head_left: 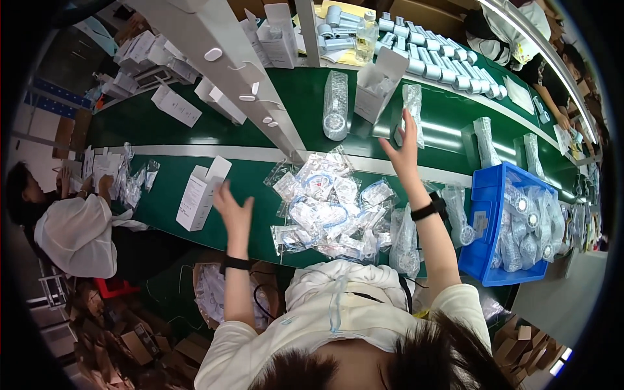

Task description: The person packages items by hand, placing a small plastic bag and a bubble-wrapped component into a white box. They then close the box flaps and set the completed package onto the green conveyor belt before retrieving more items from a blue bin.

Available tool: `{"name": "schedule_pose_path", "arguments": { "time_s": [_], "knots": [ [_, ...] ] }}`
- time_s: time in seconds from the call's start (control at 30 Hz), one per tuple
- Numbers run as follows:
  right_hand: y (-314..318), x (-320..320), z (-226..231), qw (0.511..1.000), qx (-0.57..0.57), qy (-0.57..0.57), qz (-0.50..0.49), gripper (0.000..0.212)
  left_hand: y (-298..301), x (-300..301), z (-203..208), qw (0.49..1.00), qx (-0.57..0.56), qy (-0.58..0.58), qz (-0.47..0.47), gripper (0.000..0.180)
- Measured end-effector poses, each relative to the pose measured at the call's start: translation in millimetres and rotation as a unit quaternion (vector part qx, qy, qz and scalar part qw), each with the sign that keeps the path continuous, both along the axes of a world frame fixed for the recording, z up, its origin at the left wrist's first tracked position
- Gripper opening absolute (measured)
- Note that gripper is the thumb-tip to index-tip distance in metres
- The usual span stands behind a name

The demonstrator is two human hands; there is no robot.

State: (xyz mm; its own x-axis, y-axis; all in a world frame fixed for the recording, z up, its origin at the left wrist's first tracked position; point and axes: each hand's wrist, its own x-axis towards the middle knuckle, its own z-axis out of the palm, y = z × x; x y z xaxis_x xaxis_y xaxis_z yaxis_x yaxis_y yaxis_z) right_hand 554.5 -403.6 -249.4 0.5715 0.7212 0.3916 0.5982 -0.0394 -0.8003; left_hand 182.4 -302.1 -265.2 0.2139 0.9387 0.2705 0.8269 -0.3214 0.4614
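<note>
My dark hair (448, 354) filled the foreground as I worked at the near edge of a green tabletop (159, 208). By my reading the packing was only partway: a white box (198, 195) stood by the tabletop's near edge, flaps up and inside hidden, so closing it appeared to remain. A heap of bagged parts (331, 208) lay loose to its right, seemingly waiting, and a blue bin (480, 257) at the tabletop's right end held many wrapped pieces (526, 221).

My left hand (234, 211) was open and held nothing, its fingertips just beside the box's right side; whether they brushed the cardboard, I could not tell. My right hand (404, 155), fingers spread and likewise holding nothing, was raised past the tabletop's far edge. A bubble-wrapped piece (413, 96) lay beyond its fingertips, right of a second open box (377, 97); contact there was unclear too.
</note>
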Motion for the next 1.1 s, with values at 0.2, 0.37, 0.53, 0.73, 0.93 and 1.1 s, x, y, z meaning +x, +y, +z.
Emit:
{"name": "schedule_pose_path", "arguments": {
  "time_s": [0.2,0.37,0.53,0.73,0.93,1.1],
  "knots": [
    [-121.8,-44.2,5.9,0.995,-0.057,0.076,-0.037,0.051,100.6,-133.9,-13.2,0.936,-0.181,0.267,0.144,0.106],
    [-144.5,-98.1,5.3,0.913,-0.142,0.369,0.098,0.063,20.0,-34.6,53.9,0.976,-0.126,0.175,0.030,0.099],
    [-116.5,-164.6,6.7,0.791,0.108,0.544,0.258,0.092,-131.8,86.0,77.7,0.946,-0.122,-0.077,-0.289,0.091],
    [-137.2,-88.9,0.1,0.931,0.016,0.337,0.141,0.067,-124.4,127.6,39.9,0.797,-0.333,-0.265,-0.430,0.098],
    [-193.1,9.9,-40.7,0.871,-0.452,-0.045,-0.186,0.073,-117.2,160.6,47.5,0.849,-0.233,-0.225,-0.418,0.082],
    [-229.1,27.3,-66.9,0.951,-0.225,0.049,-0.207,0.074,-121.8,173.3,14.3,0.875,-0.166,-0.205,-0.405,0.077]
  ]
}}
